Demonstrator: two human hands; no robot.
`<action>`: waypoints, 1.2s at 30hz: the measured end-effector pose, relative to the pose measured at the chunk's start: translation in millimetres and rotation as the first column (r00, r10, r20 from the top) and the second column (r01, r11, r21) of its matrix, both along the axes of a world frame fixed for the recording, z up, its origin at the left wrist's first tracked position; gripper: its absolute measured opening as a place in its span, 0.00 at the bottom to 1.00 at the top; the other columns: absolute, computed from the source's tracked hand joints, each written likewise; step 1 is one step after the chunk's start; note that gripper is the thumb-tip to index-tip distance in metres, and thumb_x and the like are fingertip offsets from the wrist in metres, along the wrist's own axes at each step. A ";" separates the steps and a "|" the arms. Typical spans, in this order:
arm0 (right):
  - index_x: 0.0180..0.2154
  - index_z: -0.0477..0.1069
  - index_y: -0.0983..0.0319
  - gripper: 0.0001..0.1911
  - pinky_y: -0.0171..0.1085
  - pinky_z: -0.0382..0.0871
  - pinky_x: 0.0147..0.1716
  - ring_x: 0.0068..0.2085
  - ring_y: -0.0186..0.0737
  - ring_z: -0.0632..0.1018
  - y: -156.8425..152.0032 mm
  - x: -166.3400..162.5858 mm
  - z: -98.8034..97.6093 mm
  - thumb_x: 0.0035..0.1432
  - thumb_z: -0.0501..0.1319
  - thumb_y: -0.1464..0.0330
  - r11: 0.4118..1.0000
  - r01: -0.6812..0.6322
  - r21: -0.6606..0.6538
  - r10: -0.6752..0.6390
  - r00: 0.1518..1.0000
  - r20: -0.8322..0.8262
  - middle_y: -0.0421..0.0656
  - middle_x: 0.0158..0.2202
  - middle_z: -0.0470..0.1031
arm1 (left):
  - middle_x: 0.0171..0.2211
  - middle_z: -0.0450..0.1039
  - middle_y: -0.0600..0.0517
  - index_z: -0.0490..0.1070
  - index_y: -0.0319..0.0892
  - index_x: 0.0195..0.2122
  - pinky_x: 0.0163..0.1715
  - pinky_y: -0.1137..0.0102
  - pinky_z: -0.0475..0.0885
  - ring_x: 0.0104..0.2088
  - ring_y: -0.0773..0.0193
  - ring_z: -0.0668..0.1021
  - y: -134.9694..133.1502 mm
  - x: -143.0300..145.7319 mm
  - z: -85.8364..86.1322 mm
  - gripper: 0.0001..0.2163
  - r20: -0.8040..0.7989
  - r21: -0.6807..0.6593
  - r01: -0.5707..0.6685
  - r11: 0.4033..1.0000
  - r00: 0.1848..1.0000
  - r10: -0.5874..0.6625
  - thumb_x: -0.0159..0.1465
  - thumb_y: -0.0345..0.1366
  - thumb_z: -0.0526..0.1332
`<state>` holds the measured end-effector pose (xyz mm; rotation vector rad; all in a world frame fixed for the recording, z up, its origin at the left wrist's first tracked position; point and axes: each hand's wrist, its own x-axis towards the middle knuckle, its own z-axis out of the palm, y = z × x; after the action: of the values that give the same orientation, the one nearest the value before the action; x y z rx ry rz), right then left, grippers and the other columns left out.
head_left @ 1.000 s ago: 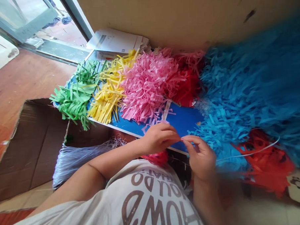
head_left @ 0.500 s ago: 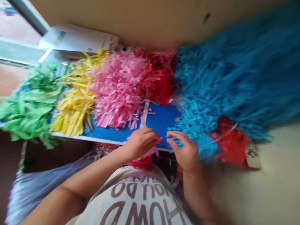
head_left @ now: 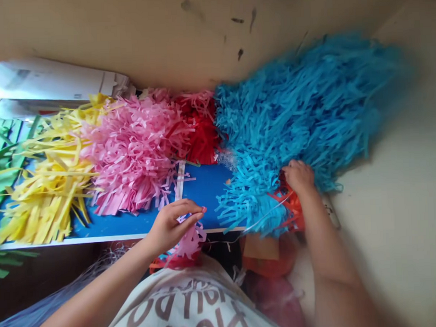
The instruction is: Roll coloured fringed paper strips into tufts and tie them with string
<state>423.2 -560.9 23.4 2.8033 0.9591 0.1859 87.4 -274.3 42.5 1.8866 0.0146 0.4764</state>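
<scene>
My left hand (head_left: pixel 175 223) is over the table's front edge, thumb and fingertips pinched on a small bit of pink paper (head_left: pixel 204 210). Below it, in front of my shirt, hangs a bunch of pink fringed paper (head_left: pixel 192 239) with red fringe under it; whether it joins the pinched bit I cannot tell. At the right end of the table, my right hand (head_left: pixel 298 177) has its fingers curled at the top of a bunch of orange-red fringed paper (head_left: pixel 295 208). A large heap of blue fringed paper (head_left: pixel 295 112) lies against and behind that hand.
On the blue tabletop (head_left: pixel 204 183) lie heaps of pink (head_left: pixel 134 148), yellow (head_left: pixel 49 195) and green (head_left: pixel 1 168) fringed paper, with dark red fringe (head_left: pixel 202 140) beside the blue. White boxes (head_left: pixel 51 79) stand along the wall. A pale string (head_left: pixel 267 214) crosses the blue fringe.
My right hand has left the spot facing my left hand and moved right to the orange-red fringe. My left hand stays near the table's edge, still pinching. The view has shifted right.
</scene>
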 end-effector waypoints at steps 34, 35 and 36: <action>0.48 0.73 0.59 0.26 0.36 0.74 0.30 0.31 0.37 0.78 143.6 -258.1 21.4 0.49 0.70 0.55 0.534 0.562 0.631 0.565 0.317 -0.762 0.42 0.34 0.78 | 0.32 0.78 0.46 0.77 0.37 0.33 0.35 0.71 0.71 0.33 0.65 0.77 3.4 -27.6 -18.2 0.16 -0.133 -0.362 -0.088 0.928 0.990 0.041 0.62 0.48 0.66; 0.49 0.72 0.59 0.26 0.36 0.75 0.31 0.31 0.37 0.78 144.6 -259.0 20.8 0.50 0.69 0.55 0.536 0.557 0.635 0.583 0.300 -0.755 0.42 0.35 0.78 | 0.33 0.78 0.46 0.77 0.38 0.33 0.37 0.70 0.72 0.34 0.64 0.77 3.3 -27.8 -18.1 0.15 -0.096 -0.233 -0.087 0.969 0.993 0.066 0.64 0.46 0.64; 0.47 0.74 0.59 0.24 0.37 0.75 0.31 0.31 0.37 0.78 145.4 -260.0 20.5 0.52 0.68 0.54 0.549 0.538 0.640 0.577 0.310 -0.756 0.42 0.34 0.78 | 0.33 0.79 0.45 0.78 0.39 0.34 0.38 0.70 0.72 0.35 0.64 0.78 2.9 -27.7 -17.8 0.14 -0.073 -0.121 -0.084 0.989 0.994 0.076 0.66 0.45 0.62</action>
<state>163.3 -415.5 44.0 3.7066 1.3214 -1.9205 59.7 -271.5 24.6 1.7846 0.1624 0.4550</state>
